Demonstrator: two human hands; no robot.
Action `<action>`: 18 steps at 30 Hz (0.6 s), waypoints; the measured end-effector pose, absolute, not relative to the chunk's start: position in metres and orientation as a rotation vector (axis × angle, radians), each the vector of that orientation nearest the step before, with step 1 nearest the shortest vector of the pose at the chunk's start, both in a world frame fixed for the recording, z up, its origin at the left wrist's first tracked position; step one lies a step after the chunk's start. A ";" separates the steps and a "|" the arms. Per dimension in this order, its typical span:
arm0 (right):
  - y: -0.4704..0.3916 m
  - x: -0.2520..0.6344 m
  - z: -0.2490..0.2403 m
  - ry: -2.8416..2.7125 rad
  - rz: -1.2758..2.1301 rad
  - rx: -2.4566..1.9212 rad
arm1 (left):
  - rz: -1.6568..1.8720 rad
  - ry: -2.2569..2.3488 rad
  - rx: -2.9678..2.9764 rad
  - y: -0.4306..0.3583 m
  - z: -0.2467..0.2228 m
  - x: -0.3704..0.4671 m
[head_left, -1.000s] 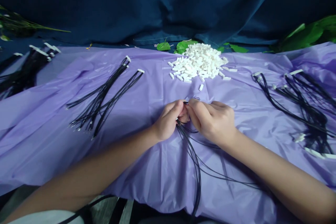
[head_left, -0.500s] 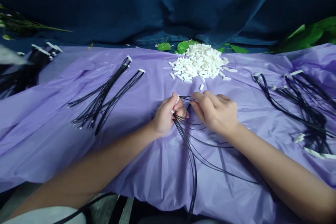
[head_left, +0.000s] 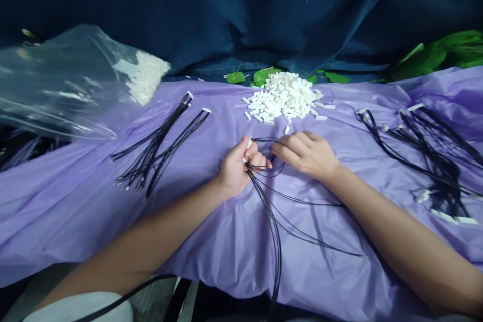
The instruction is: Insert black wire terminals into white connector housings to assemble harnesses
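Note:
My left hand (head_left: 234, 171) is closed, with a small white connector housing (head_left: 249, 144) between thumb and forefinger. A second white connector (head_left: 244, 161) shows lower in the same hand. Thin black wires (head_left: 277, 241) hang from it over the table's front edge, and some fan out to the right. My right hand (head_left: 309, 155) pinches black wires just right of the left hand. Several strands stretch and loop between the two hands. The wire ends under the right fingers are hidden. Just beyond the hands lies a heap of white connector housings (head_left: 289, 95).
Finished-looking black wire bundles (head_left: 162, 136) with white connectors lie on the left; more bundles (head_left: 445, 161) lie on the right. A clear plastic bag (head_left: 75, 85) with white pieces hangs over the left side. Purple sheeting (head_left: 211, 231) covers the table. Green leaves (head_left: 449, 53) lie behind.
The clear bag with white pieces has come in from the left, covering the dark wires there. My right hand has shifted slightly, still pinching wires; my left hand keeps its hold.

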State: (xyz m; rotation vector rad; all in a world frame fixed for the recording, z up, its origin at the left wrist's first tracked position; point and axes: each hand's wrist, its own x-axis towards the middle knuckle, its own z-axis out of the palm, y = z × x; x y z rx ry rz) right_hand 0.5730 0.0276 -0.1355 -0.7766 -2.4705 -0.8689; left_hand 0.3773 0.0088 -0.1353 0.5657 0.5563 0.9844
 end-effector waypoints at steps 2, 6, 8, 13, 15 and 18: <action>0.030 0.572 -0.135 -2.497 -0.889 -0.823 | 0.984 0.536 0.558 0.009 -0.135 0.378; 0.032 0.568 -0.135 -2.491 -0.835 -1.014 | 0.974 0.523 0.536 0.008 -0.135 0.379; 0.033 0.566 -0.137 -2.505 -0.746 -1.114 | 0.971 0.534 0.528 0.008 -0.135 0.380; 0.032 0.561 -0.138 -2.556 -0.292 -1.252 | 0.957 0.532 0.536 0.008 -0.134 0.378; 0.032 0.560 -0.137 -2.569 -0.048 -1.226 | 0.953 0.526 0.544 0.008 -0.134 0.377; 0.031 0.558 -0.135 -2.546 0.173 -1.177 | 0.952 0.504 0.551 0.008 -0.134 0.377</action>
